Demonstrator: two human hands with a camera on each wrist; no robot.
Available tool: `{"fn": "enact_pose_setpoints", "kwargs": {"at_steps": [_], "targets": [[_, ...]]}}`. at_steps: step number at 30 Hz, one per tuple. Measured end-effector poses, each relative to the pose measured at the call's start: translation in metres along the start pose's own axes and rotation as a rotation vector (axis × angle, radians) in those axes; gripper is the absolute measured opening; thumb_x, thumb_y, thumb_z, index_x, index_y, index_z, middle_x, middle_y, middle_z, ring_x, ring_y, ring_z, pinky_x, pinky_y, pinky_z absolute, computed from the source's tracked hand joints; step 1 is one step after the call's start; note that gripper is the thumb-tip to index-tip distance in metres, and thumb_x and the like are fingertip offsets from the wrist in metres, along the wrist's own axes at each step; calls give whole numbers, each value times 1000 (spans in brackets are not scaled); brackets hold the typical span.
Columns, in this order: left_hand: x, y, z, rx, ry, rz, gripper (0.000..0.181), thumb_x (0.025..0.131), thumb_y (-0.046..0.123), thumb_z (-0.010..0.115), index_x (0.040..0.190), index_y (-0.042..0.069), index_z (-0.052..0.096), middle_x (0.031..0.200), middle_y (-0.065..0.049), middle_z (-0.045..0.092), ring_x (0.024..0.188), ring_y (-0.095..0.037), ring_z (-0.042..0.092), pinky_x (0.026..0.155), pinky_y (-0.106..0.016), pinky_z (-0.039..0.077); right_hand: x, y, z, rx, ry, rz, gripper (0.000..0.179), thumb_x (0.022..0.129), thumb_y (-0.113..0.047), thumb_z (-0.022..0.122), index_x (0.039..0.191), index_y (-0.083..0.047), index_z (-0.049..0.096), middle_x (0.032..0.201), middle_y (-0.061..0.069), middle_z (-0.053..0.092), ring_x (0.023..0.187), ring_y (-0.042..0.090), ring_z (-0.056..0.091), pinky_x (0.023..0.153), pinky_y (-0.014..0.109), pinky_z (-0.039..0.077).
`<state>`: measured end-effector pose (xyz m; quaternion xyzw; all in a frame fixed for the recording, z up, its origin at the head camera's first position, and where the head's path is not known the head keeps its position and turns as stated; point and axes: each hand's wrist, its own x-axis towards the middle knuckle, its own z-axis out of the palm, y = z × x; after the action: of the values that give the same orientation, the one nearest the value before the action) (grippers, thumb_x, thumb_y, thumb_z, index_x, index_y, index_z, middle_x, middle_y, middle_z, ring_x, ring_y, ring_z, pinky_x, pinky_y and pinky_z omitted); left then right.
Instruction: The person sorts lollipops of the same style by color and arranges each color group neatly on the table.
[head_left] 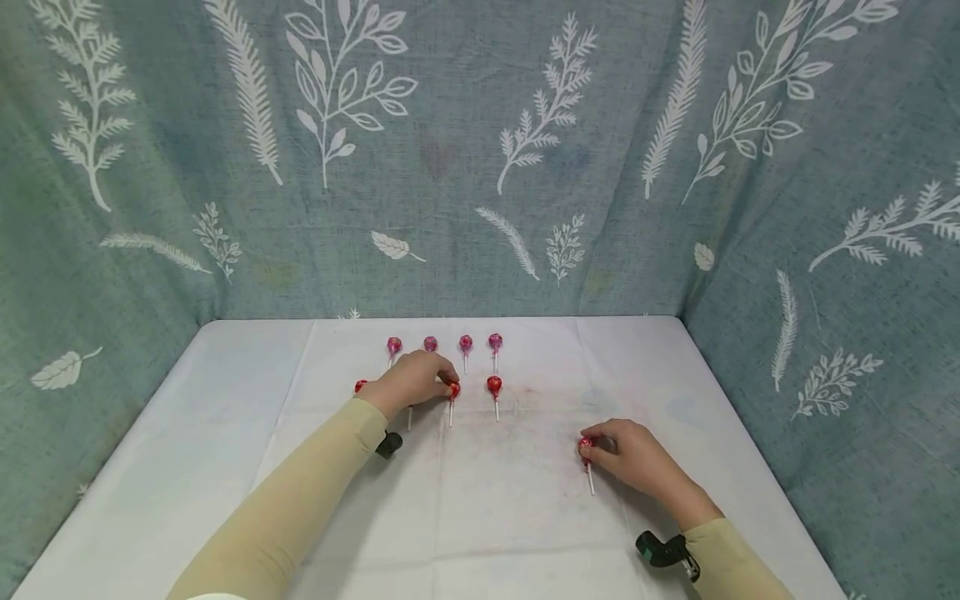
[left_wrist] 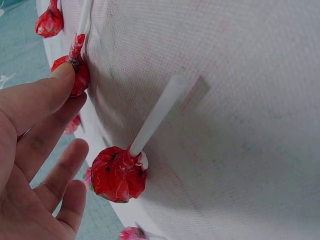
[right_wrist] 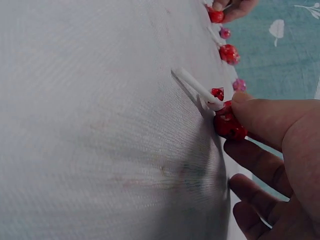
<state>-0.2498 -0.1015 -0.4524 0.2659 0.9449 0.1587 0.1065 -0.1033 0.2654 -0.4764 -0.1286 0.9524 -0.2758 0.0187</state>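
My left hand [head_left: 414,379] pinches the wrapped head of a red lollipop [left_wrist: 80,82] between thumb and forefinger; its white stick points toward me. The other fingers of that hand are loosely bent beside a second red lollipop [left_wrist: 119,176] lying on the cloth. At the right, my right hand [head_left: 633,454] pinches another red lollipop [head_left: 586,448] by its head, thumb on the near side, with the stick close over the cloth. A red lollipop [head_left: 494,386] lies to the right of the left hand. Another red one [head_left: 361,385] is partly hidden by the left hand.
Behind the red row, several pink lollipops [head_left: 466,342] lie in a line. All rest on a table with a white cloth [head_left: 525,517]. Blue-green curtains [head_left: 450,150] with white leaf prints stand at the back and sides. A dark wrist device [head_left: 662,550] sits at the right sleeve.
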Motion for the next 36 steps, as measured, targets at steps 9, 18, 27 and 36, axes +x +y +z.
{"fn": "enact_pose_setpoints", "kwargs": {"at_steps": [9,18,27,36], "targets": [[-1,-1,0,6,9,-1,10,88,25,77,98,28,75,95,13,69,95,-14,63,87,-40,49,5,-1,-3,17,-7,21,29,90,-27,76,113,-9,74,107,-3,69,108,23,62,93,46,49],[-2,-1,0,-8,6,-7,10,89,25,77,98,29,75,96,13,69,97,-13,63,88,-38,50,19,-5,-10,30,2,60,34,92,-28,73,119,-7,72,114,4,68,119,31,57,98,52,45],[-4,-1,-1,-19,0,-13,10,89,25,77,98,29,76,96,14,69,97,-13,63,88,-37,50,39,-10,-10,23,10,96,35,93,-26,73,122,-7,69,105,0,69,117,29,57,98,53,44],[-6,-1,-4,-23,-8,-11,11,89,23,76,99,27,76,100,11,70,102,-15,63,92,-38,49,62,-17,-6,-1,14,135,38,93,-30,72,124,-9,69,114,3,68,117,29,58,94,50,48]]}}
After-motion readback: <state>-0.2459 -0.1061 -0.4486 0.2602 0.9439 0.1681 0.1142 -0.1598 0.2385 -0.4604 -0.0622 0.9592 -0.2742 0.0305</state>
